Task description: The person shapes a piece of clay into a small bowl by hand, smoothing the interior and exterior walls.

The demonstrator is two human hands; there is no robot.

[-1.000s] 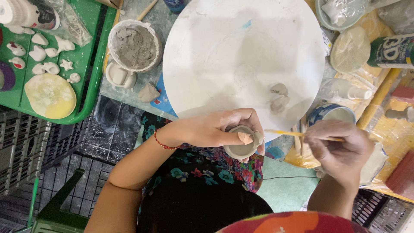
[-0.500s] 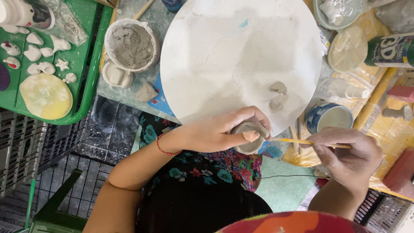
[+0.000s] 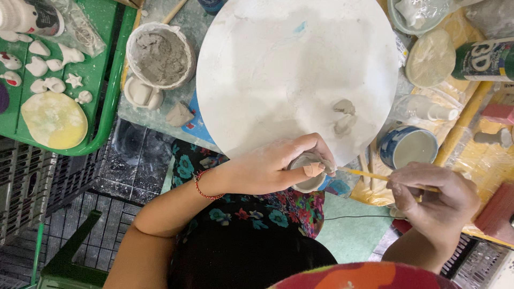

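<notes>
Since half a second ago, both hands stay below the round white board [image 3: 278,64]. Left hand [image 3: 267,168] cups a small clay pot [image 3: 308,174], steadying it just under the board's edge, while right hand [image 3: 436,200] pinches a thin brush [image 3: 369,174] tipped against its rim.

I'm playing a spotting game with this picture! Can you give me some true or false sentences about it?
1. The left hand holds a small clay pot. True.
2. The right hand holds scissors. False: it holds a thin brush.
3. The brush tip touches the pot. True.
4. The big white round board holds a pile of fruit. False: just two small clay lumps.
5. The green tray lies left of the board. True.
</notes>
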